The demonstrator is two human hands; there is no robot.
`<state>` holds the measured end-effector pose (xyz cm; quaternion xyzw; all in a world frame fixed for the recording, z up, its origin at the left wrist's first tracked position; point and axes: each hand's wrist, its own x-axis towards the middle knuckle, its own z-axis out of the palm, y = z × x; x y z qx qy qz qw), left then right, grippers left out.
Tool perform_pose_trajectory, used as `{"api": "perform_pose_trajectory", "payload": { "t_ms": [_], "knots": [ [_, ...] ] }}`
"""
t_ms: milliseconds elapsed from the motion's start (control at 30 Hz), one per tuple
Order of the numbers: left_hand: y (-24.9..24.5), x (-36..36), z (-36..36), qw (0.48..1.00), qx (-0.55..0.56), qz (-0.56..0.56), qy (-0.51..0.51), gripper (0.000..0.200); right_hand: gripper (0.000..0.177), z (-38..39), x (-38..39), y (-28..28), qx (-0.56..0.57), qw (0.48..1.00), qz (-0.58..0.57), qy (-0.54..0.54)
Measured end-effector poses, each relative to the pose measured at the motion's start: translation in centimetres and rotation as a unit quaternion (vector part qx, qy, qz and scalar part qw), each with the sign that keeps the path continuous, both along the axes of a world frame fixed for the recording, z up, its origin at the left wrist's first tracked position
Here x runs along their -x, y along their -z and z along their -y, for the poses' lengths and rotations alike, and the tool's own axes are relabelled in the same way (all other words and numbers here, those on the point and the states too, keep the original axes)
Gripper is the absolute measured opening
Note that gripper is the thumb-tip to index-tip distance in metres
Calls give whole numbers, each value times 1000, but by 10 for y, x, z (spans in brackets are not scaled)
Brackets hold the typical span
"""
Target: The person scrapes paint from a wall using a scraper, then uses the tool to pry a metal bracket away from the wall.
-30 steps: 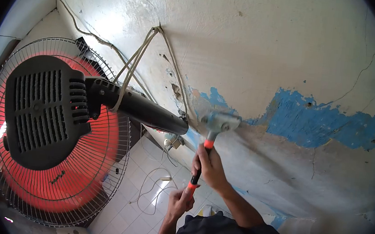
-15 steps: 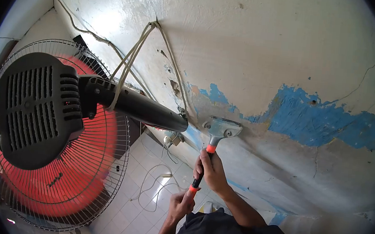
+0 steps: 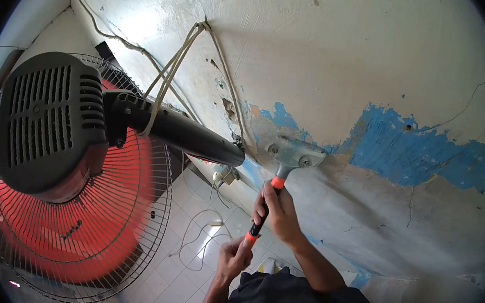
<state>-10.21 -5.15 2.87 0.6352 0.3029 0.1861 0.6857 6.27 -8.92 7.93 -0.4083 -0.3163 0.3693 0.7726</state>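
Note:
A scraper (image 3: 293,157) with a wide metal head and a black and orange handle has its blade edge at the wall (image 3: 322,54), by the lower rim of a blue paint patch (image 3: 283,117). My right hand (image 3: 279,212) is wrapped round the upper handle, just below the head. Lower down, my left hand (image 3: 236,257) grips the handle's orange end. A larger blue patch (image 3: 397,149) with ragged edges lies to the right of the scraper head.
A fan (image 3: 52,127) with red blades hangs at the left on a black pole (image 3: 197,141), tied by a cord (image 3: 167,80) to the wall. Below are a socket (image 3: 228,176), a loose cable (image 3: 188,234) and the tiled floor (image 3: 163,281).
The scraper head has moved slightly up and right along the wall, and my right hand has gone with it. The fan head has tilted.

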Motion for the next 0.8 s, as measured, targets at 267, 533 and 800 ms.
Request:
{"api": "perform_pose_trajectory", "payload": {
  "t_ms": [267,533,800],
  "knots": [
    [21,7,2,999,48,10,-6,40,32,-2,3,16,22,1000,-11,10],
    [12,1,-5,999,18,36,9,48,31,-4,-2,-4,13,1000,6,11],
    [5,-10,-2,999,26,45,-1,52,34,-6,-10,-30,37,999,30,12]
  ]
}}
